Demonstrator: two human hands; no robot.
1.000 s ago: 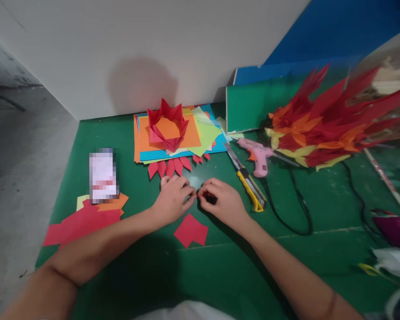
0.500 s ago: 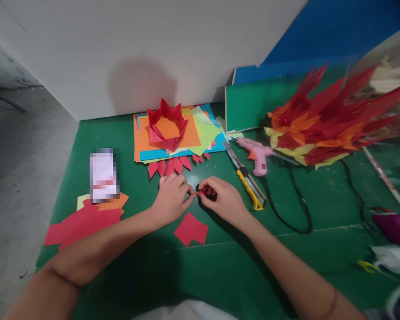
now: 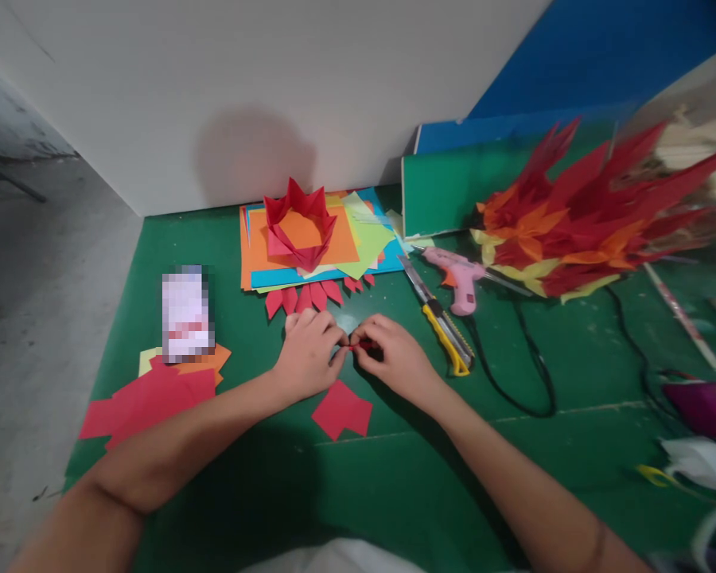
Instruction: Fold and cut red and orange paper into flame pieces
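Between my two hands a small piece of red paper (image 3: 359, 346) is pinched, mostly hidden by the fingers. My left hand (image 3: 311, 352) closes thumb and forefinger on its left end. At its other end my right hand (image 3: 394, 356) grips it between fingertips and thumb. Just below the hands a notched red paper piece (image 3: 342, 409) lies flat on the green table (image 3: 429, 485). Beyond the left hand, small red paper petals (image 3: 304, 298) stand in a row. Behind them a folded red paper ring (image 3: 299, 227) with pointed tips sits on stacked coloured paper (image 3: 346, 267).
Right of my hands lie a yellow box cutter (image 3: 445, 330), blade out, and a pink glue gun (image 3: 462, 278) with a black cord. A red and orange paper flame shape (image 3: 573, 223) stands at the right. A blurred phone (image 3: 186, 314) and red paper scraps (image 3: 161, 398) lie left.
Both hands stay almost in place, their fingertips shifting slightly on the red paper. The view has moved a little; the things on the table have not visibly moved.
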